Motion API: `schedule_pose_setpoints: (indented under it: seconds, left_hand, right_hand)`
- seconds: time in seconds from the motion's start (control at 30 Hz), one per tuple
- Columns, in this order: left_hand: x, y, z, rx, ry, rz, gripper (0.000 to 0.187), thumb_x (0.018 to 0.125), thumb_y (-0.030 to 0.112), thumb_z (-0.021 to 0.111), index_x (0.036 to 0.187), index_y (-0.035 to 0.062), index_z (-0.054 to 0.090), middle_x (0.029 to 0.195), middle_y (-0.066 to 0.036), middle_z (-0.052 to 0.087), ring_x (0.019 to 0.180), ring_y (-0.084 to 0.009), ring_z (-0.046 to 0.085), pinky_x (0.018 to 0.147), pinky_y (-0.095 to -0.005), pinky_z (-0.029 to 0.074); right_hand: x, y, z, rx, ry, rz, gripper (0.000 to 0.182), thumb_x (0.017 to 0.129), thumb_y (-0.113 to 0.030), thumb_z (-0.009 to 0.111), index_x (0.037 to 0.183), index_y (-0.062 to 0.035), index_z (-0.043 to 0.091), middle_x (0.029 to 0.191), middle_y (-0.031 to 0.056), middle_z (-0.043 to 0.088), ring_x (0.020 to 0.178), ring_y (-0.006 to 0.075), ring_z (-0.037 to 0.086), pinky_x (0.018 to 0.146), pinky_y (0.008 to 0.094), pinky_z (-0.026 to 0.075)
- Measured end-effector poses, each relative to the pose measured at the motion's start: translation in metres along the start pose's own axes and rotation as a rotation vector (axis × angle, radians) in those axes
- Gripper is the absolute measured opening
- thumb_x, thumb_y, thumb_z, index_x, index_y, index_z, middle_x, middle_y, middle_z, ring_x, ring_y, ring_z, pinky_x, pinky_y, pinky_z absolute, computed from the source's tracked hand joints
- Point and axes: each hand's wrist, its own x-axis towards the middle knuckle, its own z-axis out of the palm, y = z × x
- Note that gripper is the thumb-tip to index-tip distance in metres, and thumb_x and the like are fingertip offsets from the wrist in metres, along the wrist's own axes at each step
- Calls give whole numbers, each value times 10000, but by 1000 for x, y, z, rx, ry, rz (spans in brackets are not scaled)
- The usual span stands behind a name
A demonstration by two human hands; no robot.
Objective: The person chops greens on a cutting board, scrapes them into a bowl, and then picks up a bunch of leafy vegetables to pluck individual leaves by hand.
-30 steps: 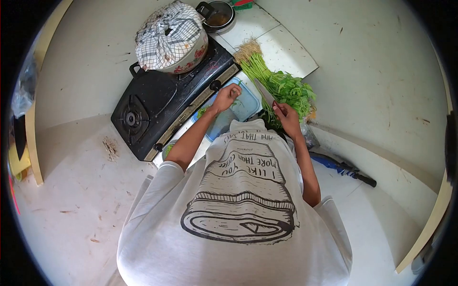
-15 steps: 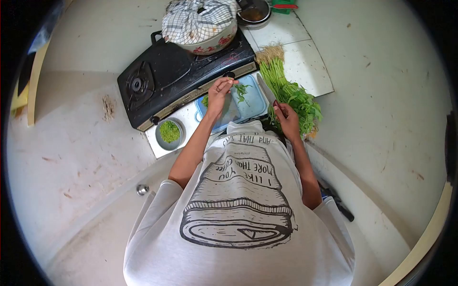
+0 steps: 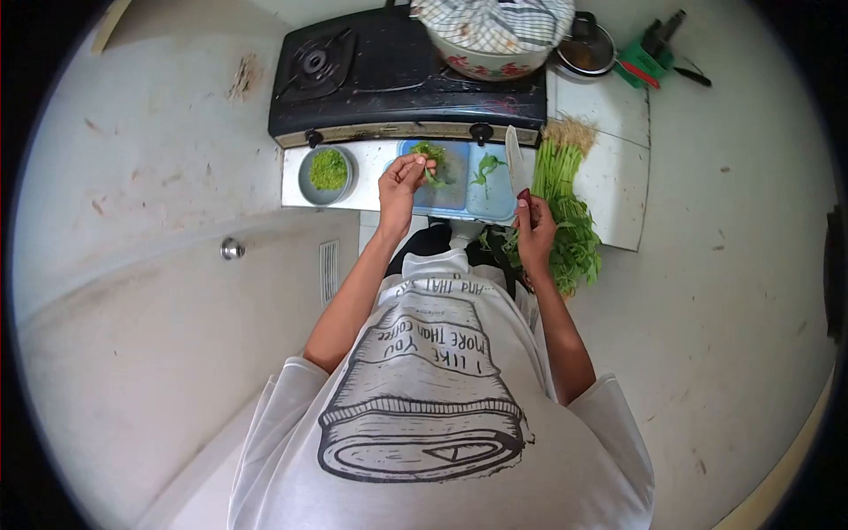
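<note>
My left hand (image 3: 403, 185) is closed in a pinch over the left part of a blue divided tray (image 3: 454, 212), with a small leafy green sprig (image 3: 434, 178) at its fingertips. More greens (image 3: 427, 152) lie in that compartment, partly behind the fingers. A loose leafy stem (image 3: 485, 170) rests in the right compartment. My right hand (image 3: 535, 231) is wrapped round the dark red handle of a knife (image 3: 513, 157), its blade pointing away along the tray's right side. Beside this hand lies a large bunch of leafy greens (image 3: 565, 190), roots toward the stove.
A grey bowl of chopped greens (image 3: 328, 170) stands left of the tray. Behind is a black gas stove (image 3: 389, 93) bearing a cloth-covered flowered pot (image 3: 495, 64). A small pan (image 3: 586, 55) and a green holder with knives (image 3: 643, 64) are at the back right.
The view has turned, so the stove and tray appear straighter. My left hand has shifted from near the tray's divider to its left compartment. My right hand keeps hold of the knife.
</note>
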Motion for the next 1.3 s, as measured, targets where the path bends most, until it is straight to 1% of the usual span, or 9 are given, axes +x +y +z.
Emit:
schedule_pose_setpoints:
  seconds: [0.13, 0.37, 0.7, 0.9, 1.0, 1.03, 1.13, 1.23, 1.3]
  left_hand:
    - [-27, 10, -17, 25, 13, -3, 205, 1038, 196, 657, 1161, 33, 678, 1056, -53, 737, 903, -110, 653, 840, -258, 489]
    - [-41, 20, -31, 55, -27, -42, 169, 1029, 170, 661, 1111, 24, 684, 962, -44, 709, 748, -93, 571, 717, -247, 461]
    - [25, 42, -81, 163, -305, -25, 170, 1034, 152, 632, 1096, 9, 700, 888, -18, 693, 707, -62, 531, 670, -232, 438]
    - [63, 63, -128, 238, -434, -19, 205, 1031, 176, 660, 1126, -1, 699, 921, -36, 718, 744, -67, 541, 708, -238, 452]
    - [79, 67, -149, 209, -515, 4, 195, 1025, 161, 666, 1143, 8, 699, 927, -40, 725, 790, -70, 578, 733, -242, 458]
    - [83, 70, -156, 194, -582, 4, 219, 1019, 140, 668, 1207, 29, 662, 938, -42, 732, 849, -70, 616, 747, -236, 458]
    - [90, 85, -169, 234, -699, -79, 283, 1016, 113, 657, 1288, 59, 599, 959, -46, 741, 897, -81, 643, 768, -240, 462]
    - [96, 94, -176, 263, -777, -78, 329, 1009, 90, 655, 1323, 79, 556, 965, -50, 746, 889, -92, 641, 778, -252, 462]
    - [103, 93, -179, 249, -838, -70, 331, 1005, 85, 657, 1321, 85, 560, 966, -50, 748, 890, -95, 642, 778, -262, 463]
  right_hand:
    - [18, -6, 19, -96, -143, -100, 236, 1039, -220, 660, 1107, 6, 648, 803, 44, 668, 684, 101, 598, 601, 275, 465]
    - [36, -91, 63, -333, -387, -425, 219, 958, -156, 736, 1115, -18, 670, 985, 140, 700, 827, 281, 720, 752, 378, 569]
    - [29, -113, 119, -612, -393, -564, 224, 902, -133, 767, 1088, -31, 693, 972, 130, 687, 832, 309, 700, 716, 387, 547]
    - [17, -116, 184, -423, -243, -310, 225, 928, -160, 767, 1080, -12, 691, 930, 131, 673, 774, 263, 663, 689, 350, 506]
    - [12, -121, 217, -523, -173, -153, 203, 942, -146, 755, 1067, 3, 695, 910, 139, 663, 791, 235, 664, 741, 312, 513]
    - [13, -110, 226, -466, -160, -108, 244, 943, -168, 769, 1089, 18, 709, 921, 107, 700, 805, 166, 643, 766, 279, 504]
    - [9, -103, 256, -123, -95, -12, 298, 947, -219, 785, 1114, 21, 725, 954, 59, 728, 829, 96, 614, 761, 262, 489]
    - [7, -104, 272, -84, -120, 65, 278, 949, -250, 793, 1101, -22, 745, 821, -67, 652, 693, 36, 488, 614, 229, 390]
    - [5, -103, 279, -107, -112, 74, 263, 950, -248, 792, 1088, -28, 749, 800, -66, 644, 689, 28, 485, 610, 221, 381]
